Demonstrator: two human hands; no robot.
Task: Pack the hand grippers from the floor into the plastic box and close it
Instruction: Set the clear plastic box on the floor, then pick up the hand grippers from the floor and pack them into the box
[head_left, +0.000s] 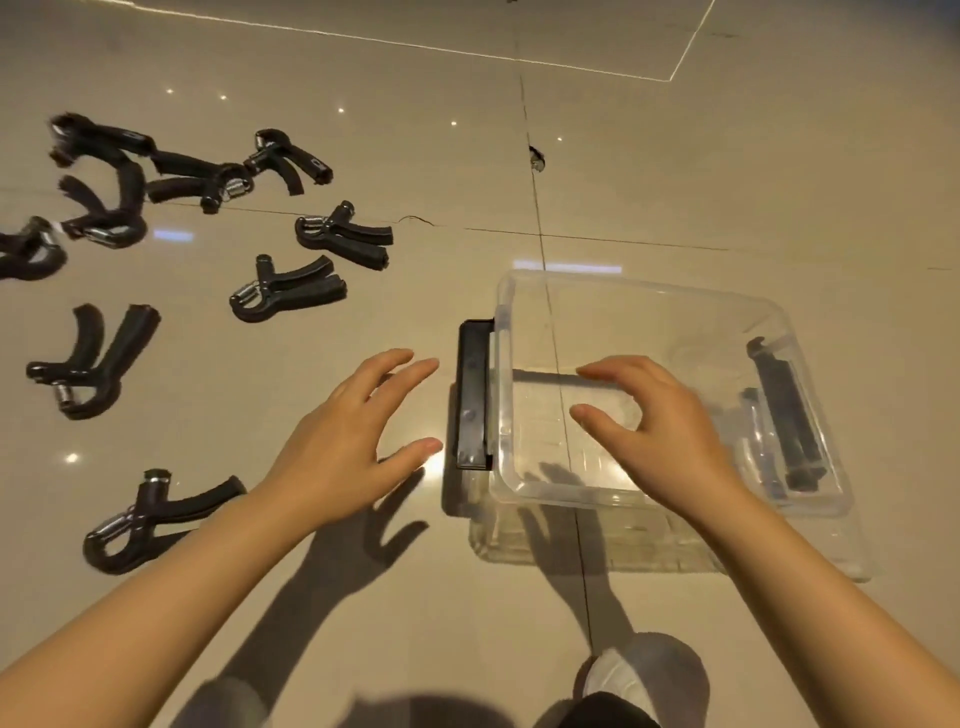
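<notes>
1. Several black hand grippers lie scattered on the tiled floor, far left.
2. Left hand hovers, fingers spread, holding nothing.
3. Right hand is splayed over the lidless clear plastic box, gripping nothing.

Indoor room with a polished tile floor, kind of building unclear

Large glossy beige tiles with thin dark grout lines mirror small ceiling lights; one joint is chipped. A pale line crosses the far floor. No furniture or walls show, so home, gym or shop cannot be told.
</notes>
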